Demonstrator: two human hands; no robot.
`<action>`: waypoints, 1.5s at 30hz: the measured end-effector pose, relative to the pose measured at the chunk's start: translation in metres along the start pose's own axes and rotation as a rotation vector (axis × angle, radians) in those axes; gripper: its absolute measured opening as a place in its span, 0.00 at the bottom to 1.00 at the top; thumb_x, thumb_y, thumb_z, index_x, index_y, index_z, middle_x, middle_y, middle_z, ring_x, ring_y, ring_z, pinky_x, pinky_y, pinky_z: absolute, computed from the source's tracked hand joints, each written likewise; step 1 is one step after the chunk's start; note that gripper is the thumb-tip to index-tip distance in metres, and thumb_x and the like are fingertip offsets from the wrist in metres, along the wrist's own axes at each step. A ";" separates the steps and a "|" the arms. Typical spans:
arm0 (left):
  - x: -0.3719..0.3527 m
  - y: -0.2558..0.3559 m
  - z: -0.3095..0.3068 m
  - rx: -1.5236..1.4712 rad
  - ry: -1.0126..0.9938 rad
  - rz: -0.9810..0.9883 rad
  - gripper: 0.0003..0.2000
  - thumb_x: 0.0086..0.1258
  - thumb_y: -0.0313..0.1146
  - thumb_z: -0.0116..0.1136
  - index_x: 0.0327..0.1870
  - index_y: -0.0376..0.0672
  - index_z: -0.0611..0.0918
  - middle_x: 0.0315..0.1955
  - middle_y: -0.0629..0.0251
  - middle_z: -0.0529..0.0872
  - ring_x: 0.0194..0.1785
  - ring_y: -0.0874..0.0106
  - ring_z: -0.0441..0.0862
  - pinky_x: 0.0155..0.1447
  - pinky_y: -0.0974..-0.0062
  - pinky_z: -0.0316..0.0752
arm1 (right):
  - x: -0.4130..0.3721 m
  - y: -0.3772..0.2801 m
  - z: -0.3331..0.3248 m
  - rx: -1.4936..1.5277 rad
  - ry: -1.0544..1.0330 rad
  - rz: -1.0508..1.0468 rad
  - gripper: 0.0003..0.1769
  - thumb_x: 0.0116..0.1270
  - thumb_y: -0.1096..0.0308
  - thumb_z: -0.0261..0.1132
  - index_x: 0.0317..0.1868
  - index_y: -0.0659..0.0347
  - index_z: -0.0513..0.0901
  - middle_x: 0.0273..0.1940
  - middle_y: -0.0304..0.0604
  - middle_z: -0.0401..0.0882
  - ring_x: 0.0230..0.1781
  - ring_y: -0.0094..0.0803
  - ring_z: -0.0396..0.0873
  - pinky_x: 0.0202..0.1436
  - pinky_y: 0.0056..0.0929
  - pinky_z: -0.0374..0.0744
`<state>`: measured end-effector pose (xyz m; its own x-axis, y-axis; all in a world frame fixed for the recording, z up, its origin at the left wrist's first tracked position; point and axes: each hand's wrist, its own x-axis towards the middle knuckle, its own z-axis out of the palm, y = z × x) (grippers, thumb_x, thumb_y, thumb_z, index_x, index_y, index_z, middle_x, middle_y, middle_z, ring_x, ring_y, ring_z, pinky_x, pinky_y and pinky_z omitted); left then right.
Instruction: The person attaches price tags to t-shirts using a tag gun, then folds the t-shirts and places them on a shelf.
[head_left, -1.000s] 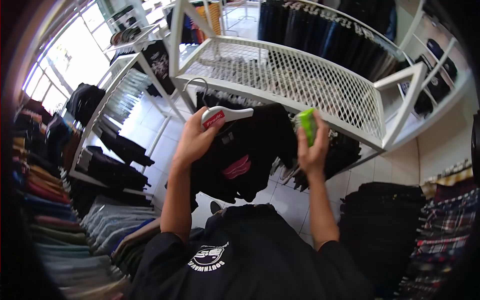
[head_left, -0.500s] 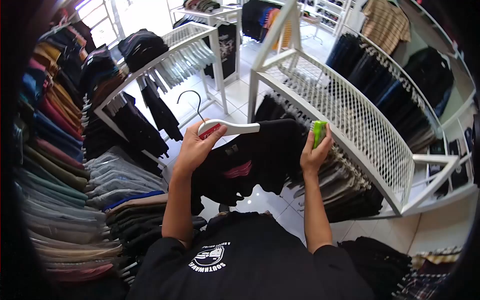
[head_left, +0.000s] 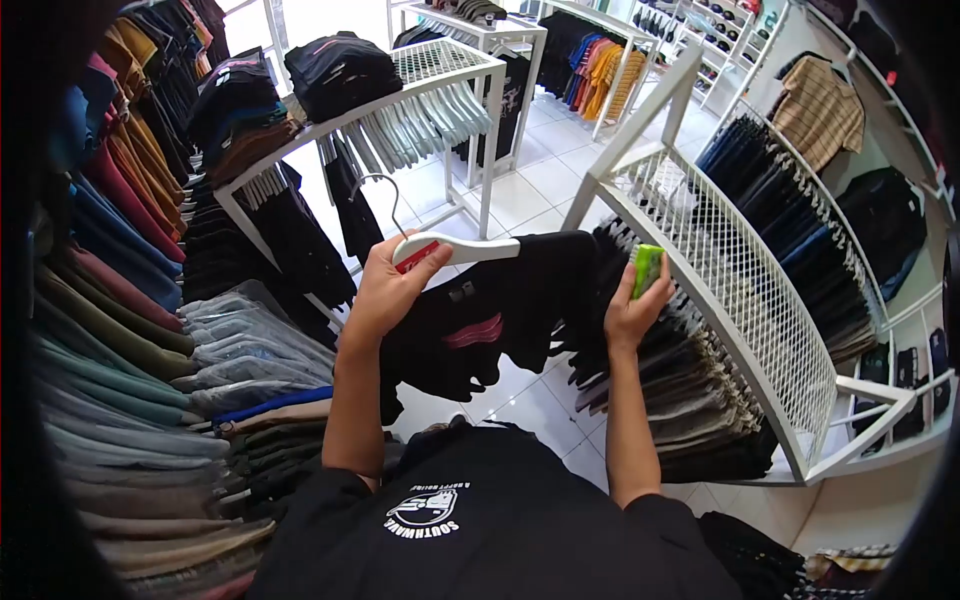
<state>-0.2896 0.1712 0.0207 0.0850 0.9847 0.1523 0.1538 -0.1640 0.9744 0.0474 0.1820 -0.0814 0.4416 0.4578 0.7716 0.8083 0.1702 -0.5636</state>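
The left hand (head_left: pixel 380 295) gripped a white, red-labelled hanger (head_left: pixel 475 250), its visible arm outside the black pink-printed shirt (head_left: pixel 540 290); right of the shirt, the right hand (head_left: pixel 633 322) gripped a small bright-green object (head_left: pixel 645 268) (kind unclear)

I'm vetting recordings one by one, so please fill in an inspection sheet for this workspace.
Surface: white mesh-topped rack beside the hands; garment held in the air.
Things: black garment with pink print, against a white hanger; small green object, type unclear.
Clutter: folded clothes piled on a farther rack.
Hands: left hand grips the hanger; right hand holds the green object.
Cables: nothing seen.
Surroundings: rows of hanging garments, tiled floor.
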 end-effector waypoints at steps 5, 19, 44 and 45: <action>0.021 -0.020 0.002 0.082 -0.066 0.107 0.11 0.73 0.37 0.70 0.41 0.37 0.86 0.28 0.74 0.83 0.31 0.84 0.75 0.34 0.82 0.70 | -0.023 -0.100 0.008 0.266 -0.242 -0.217 0.34 0.71 0.62 0.70 0.73 0.64 0.69 0.58 0.58 0.70 0.59 0.53 0.74 0.64 0.45 0.74; 0.027 -0.037 -0.017 0.211 -0.096 0.140 0.11 0.65 0.34 0.75 0.40 0.38 0.86 0.23 0.66 0.84 0.26 0.79 0.76 0.33 0.76 0.71 | -0.013 -0.070 0.038 0.207 -0.380 -0.024 0.30 0.73 0.63 0.68 0.71 0.66 0.72 0.57 0.58 0.74 0.57 0.52 0.76 0.62 0.44 0.75; 0.011 -0.042 -0.031 0.910 0.003 0.846 0.22 0.56 0.38 0.76 0.55 0.52 0.89 0.22 0.72 0.78 0.24 0.72 0.80 0.26 0.70 0.73 | 0.033 -0.025 0.086 -0.043 -0.595 -0.003 0.31 0.72 0.55 0.69 0.73 0.52 0.76 0.53 0.55 0.77 0.51 0.52 0.80 0.57 0.43 0.79; 0.009 -0.042 -0.033 0.917 0.006 0.860 0.22 0.56 0.39 0.76 0.55 0.52 0.89 0.22 0.72 0.78 0.24 0.72 0.80 0.26 0.71 0.73 | 0.037 -0.016 0.081 -0.063 -0.555 0.020 0.31 0.72 0.54 0.69 0.72 0.52 0.76 0.52 0.55 0.78 0.51 0.52 0.81 0.58 0.43 0.79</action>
<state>-0.3276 0.1892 -0.0135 0.4935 0.5384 0.6831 0.6772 -0.7307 0.0867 0.0192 0.2672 -0.0677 0.1997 0.8539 0.4806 0.8310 0.1123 -0.5448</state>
